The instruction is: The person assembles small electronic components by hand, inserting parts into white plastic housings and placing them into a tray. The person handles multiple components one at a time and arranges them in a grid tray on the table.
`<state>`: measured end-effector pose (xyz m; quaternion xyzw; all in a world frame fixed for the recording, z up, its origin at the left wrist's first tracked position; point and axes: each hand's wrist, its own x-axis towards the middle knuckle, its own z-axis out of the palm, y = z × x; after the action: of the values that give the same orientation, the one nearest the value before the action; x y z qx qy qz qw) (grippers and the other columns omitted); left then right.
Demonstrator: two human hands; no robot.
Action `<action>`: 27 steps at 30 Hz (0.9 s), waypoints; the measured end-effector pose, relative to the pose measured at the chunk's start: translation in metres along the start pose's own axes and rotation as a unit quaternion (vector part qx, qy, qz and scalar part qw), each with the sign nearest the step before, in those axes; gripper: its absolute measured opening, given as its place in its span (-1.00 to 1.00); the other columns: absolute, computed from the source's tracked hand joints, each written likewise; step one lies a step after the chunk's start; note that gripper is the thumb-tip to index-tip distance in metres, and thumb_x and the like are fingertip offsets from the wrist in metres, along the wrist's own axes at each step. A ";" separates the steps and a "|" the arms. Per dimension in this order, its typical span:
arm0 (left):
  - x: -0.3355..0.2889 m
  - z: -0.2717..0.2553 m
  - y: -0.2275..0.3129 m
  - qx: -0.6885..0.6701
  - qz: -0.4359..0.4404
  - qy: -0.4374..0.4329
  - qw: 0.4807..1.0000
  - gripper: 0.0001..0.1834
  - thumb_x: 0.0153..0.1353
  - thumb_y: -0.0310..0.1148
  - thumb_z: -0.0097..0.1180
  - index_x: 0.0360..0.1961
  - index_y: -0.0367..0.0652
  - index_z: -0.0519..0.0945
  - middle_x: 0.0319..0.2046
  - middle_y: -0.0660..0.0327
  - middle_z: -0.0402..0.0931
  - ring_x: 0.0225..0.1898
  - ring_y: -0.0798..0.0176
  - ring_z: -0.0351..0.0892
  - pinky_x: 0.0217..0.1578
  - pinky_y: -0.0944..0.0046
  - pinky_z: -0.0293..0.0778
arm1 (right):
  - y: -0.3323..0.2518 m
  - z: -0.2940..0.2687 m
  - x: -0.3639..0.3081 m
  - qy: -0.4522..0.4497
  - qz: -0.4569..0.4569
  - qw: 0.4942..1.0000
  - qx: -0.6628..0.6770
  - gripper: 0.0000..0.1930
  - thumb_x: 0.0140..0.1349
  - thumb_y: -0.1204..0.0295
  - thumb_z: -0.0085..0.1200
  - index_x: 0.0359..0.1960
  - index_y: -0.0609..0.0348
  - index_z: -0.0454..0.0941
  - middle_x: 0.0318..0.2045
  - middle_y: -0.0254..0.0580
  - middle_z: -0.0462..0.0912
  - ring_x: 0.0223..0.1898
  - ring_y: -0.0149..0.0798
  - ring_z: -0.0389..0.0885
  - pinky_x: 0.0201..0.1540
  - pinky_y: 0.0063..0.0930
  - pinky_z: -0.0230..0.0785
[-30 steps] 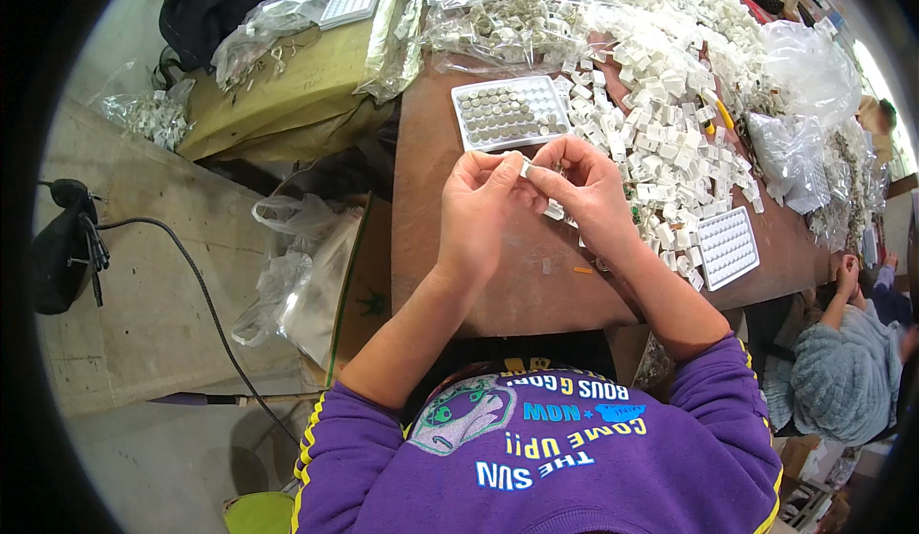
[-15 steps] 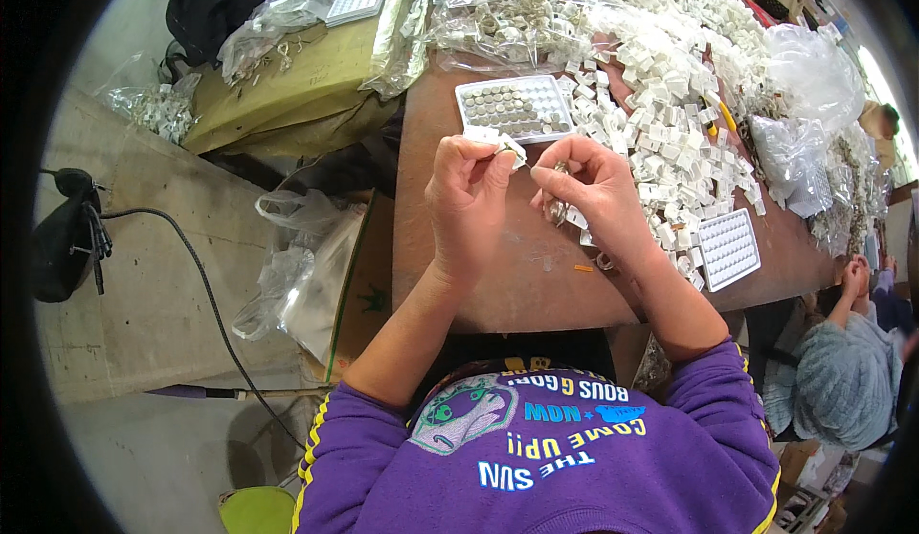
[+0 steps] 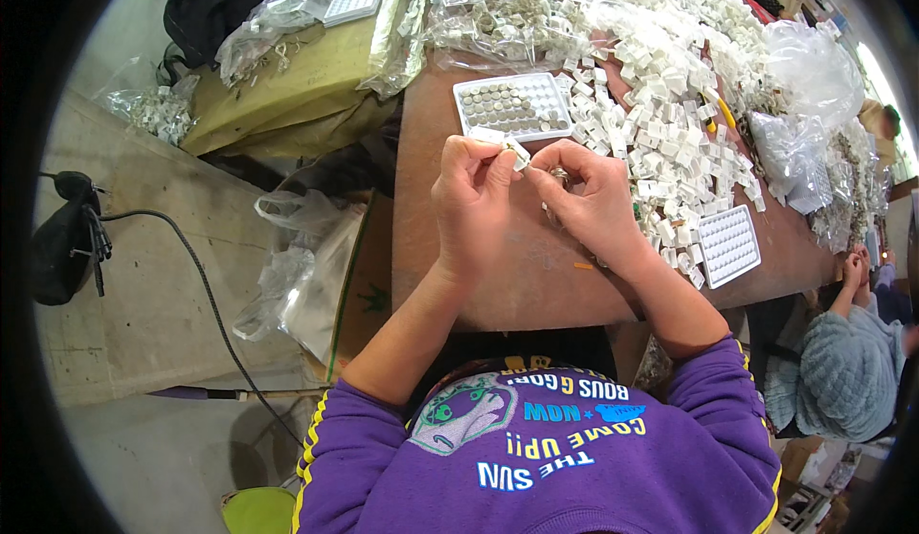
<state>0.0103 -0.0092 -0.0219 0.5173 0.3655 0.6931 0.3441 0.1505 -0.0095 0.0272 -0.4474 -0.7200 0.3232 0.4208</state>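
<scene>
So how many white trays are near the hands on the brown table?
2: one tray with round discs beyond the hands, another tray farther right by white pieces. Others may be hidden.

Mostly bare brown tabletop [image 3: 498, 290] nearside of left hand [image 3: 469, 194] and right hand [image 3: 592, 204]; small orange strip [image 3: 583, 266] there. Narrow lane left of disc tray [image 3: 549, 90]. Rightward blocked: heaped white pieces [image 3: 661, 132], second white tray [image 3: 729, 247]. Plastic bag [image 3: 479, 32] bars far side.
</scene>
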 end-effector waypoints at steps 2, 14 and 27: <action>-0.001 0.000 -0.002 0.044 0.016 0.000 0.999 -0.85 0.24 -0.59 0.12 -0.29 -0.25 0.37 -0.42 0.20 0.48 -0.40 0.40 0.53 -0.37 0.41 0.49 | 0.002 0.003 0.000 0.018 -0.045 0.999 -0.018 -0.95 0.08 0.59 0.16 -0.40 0.30 0.58 -0.56 -0.41 0.56 -0.55 -0.65 0.39 -0.54 -0.71 0.21; -0.002 -0.001 0.002 -0.071 -0.058 0.005 0.996 -0.90 0.29 -0.56 0.05 -0.28 -0.19 0.38 -0.37 0.25 0.49 -0.35 0.44 0.49 -0.31 0.42 0.45 | 0.005 0.005 0.000 -0.001 -0.023 0.999 0.023 -0.97 0.12 0.62 0.14 -0.40 0.30 0.55 -0.57 -0.33 0.56 -0.55 -0.60 0.43 -0.50 -0.66 0.29; -0.004 0.000 0.005 -0.346 -0.278 0.019 0.896 -0.90 0.41 -0.38 -0.07 -0.16 -0.16 0.39 -0.22 0.19 0.56 -0.20 0.38 0.51 -0.14 0.36 0.44 | 0.018 0.015 0.002 0.009 -0.060 0.998 -0.017 -0.94 0.14 0.51 0.16 -0.41 0.24 0.56 -0.55 -0.15 0.63 -0.54 -0.35 0.62 -0.46 -0.48 0.42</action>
<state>0.0112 -0.0151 -0.0195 0.2295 0.2384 0.6616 0.6729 0.1431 -0.0023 0.0063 -0.4132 -0.7472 0.2814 0.4380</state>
